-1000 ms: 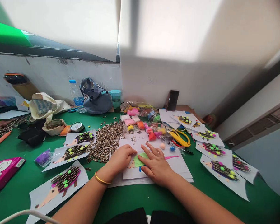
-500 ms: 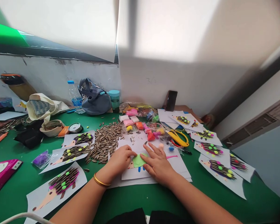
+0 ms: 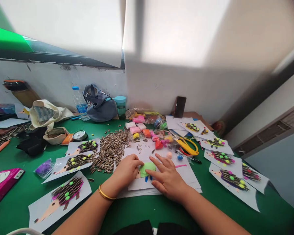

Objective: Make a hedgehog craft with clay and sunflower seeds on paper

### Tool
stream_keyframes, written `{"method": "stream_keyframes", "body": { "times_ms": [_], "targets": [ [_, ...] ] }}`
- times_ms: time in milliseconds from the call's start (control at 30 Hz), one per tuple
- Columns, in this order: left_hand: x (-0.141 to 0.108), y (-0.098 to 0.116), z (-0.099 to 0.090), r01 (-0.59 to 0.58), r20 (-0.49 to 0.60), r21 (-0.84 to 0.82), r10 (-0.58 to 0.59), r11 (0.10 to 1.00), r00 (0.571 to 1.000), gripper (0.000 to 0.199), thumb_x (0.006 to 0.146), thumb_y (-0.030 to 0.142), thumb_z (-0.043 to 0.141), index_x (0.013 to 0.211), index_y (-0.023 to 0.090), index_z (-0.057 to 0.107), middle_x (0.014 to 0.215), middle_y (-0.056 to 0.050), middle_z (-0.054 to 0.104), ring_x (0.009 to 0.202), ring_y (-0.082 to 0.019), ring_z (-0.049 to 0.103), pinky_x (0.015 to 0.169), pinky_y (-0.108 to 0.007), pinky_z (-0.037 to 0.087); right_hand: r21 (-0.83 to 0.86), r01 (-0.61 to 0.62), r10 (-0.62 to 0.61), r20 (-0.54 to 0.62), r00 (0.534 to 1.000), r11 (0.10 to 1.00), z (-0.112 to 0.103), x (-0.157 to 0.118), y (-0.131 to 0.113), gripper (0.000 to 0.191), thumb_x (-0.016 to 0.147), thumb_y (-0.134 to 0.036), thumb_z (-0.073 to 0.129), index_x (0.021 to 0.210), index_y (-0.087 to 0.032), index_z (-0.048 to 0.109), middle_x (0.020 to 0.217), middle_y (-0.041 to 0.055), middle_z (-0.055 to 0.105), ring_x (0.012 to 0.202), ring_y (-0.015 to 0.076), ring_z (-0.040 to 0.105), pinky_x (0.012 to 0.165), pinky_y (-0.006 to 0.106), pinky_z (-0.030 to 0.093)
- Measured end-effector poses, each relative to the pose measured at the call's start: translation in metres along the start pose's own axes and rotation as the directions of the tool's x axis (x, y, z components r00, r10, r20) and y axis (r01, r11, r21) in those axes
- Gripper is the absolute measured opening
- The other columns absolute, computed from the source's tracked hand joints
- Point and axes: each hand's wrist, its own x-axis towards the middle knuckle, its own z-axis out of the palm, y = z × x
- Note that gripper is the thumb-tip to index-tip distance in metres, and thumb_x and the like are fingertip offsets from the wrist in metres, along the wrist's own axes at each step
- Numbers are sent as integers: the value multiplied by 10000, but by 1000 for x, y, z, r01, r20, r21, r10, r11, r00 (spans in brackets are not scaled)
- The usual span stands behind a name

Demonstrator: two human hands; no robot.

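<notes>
A flattened piece of light green modelling clay (image 3: 148, 168) lies on a hedgehog picture on white paper (image 3: 139, 185). A peach face shows at its left and blue legs below it. My left hand (image 3: 128, 171) is curled at the clay's left side, its index fingertip by the edge; what its folded fingers hold, if anything, is hidden. Over the right part of the clay and paper, my right hand (image 3: 169, 176) has its fingers spread, with a fingertip at the clay. Behind that hand are a peach clay ball (image 3: 169, 154) and a blue clay lump (image 3: 179, 157).
A pile of sunflower seeds (image 3: 111, 148) lies left of the paper. Bagged clay (image 3: 146, 133) and yellow-handled scissors (image 3: 188, 147) are behind it. Hedgehog pictures with seeds and clay balls (image 3: 67, 192) flank both sides. A phone (image 3: 180, 106) leans against the wall.
My right hand has shifted slightly, its fingers lifted and spread more, and more of the green clay shows. My left hand stays nearly in place.
</notes>
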Motion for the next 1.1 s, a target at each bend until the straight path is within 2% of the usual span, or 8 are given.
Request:
{"method": "stream_keyframes", "body": {
  "times_ms": [133, 367, 533, 667, 800, 867, 967, 1100],
  "targets": [
    [0, 2, -2, -1, 6, 10, 1, 1000, 1000, 360, 854, 89, 482, 1062, 236, 736, 981, -63, 649, 936, -195, 599, 858, -312, 466, 24, 25, -25, 23, 999, 999, -3, 3, -5, 353, 963, -496, 451, 1274, -408, 595, 1581, -9, 287, 1457, 317, 207, 1088, 569, 245],
    [-1, 8, 3, 18, -29, -7, -18, 1000, 999, 367, 861, 80, 463, 1108, 197, 708, 1018, -91, 651, 959, -204, 596, 882, -325, 472, 73, -195, 199, -43, 979, 978, -2, 2, 10, 543, 998, -461, 366, 1474, -200, 379, 1373, 103, 575, 1382, 293, 365, 1117, 540, 229],
    [0, 14, -5, 20, -36, 57, -18, 998, 999, 316, 898, 142, 473, 1122, 197, 688, 1038, -88, 658, 978, -215, 602, 884, -334, 471, 88, -186, 192, -60, 980, 979, 0, 1, 15, 534, 1007, -459, 331, 1477, -210, 374, 1358, 102, 586, 1361, 284, 399, 1088, 514, 279],
    [1, 0, -35, 275, -152, 353, -236, 894, 960, 227, 893, 300, 554, 1034, 189, 693, 1040, -122, 623, 995, -283, 587, 847, -388, 457, 113, -222, 231, -69, 971, 968, -2, 0, 16, 520, 1013, -453, 306, 1464, -210, 396, 1346, 103, 592, 1339, 297, 412, 1047, 504, 324],
    [12, -25, -58, 467, -258, 482, -389, 741, 884, 402, 905, 454, 521, 1195, 184, 591, 1108, -156, 560, 970, -314, 593, 768, -394, 465, 152, -239, 250, -62, 966, 959, -2, -1, 17, 503, 1013, -435, 312, 1446, -203, 419, 1346, 94, 590, 1316, 291, 422, 1053, 494, 330],
    [23, -36, -58, 510, -275, 490, -430, 707, 860, 455, 901, 504, 507, 1216, 180, 565, 1127, -165, 541, 966, -327, 601, 769, -409, 468, 166, -234, 247, -65, 967, 958, -1, -1, 17, 498, 1012, -434, 318, 1437, -201, 431, 1357, 91, 580, 1312, 288, 423, 1060, 494, 331],
    [41, -47, -50, 530, -269, 441, -457, 724, 848, 433, 896, 518, 506, 1145, 173, 588, 1142, -175, 531, 1004, -350, 598, 813, -447, 459, 172, -223, 239, -73, 968, 959, 0, -1, 17, 491, 1010, -429, 328, 1427, -198, 444, 1357, 90, 580, 1306, 280, 429, 1058, 488, 346],
    [58, -54, -41, 546, -262, 256, -487, 798, 833, 245, 921, 331, 485, 1033, 153, 611, 1080, -182, 573, 1042, -365, 597, 844, -477, 443, 158, -218, 234, -91, 968, 963, -1, -1, 17, 475, 1007, -421, 340, 1414, -211, 466, 1345, 86, 590, 1300, 273, 442, 1053, 479, 361]
  ]
}}
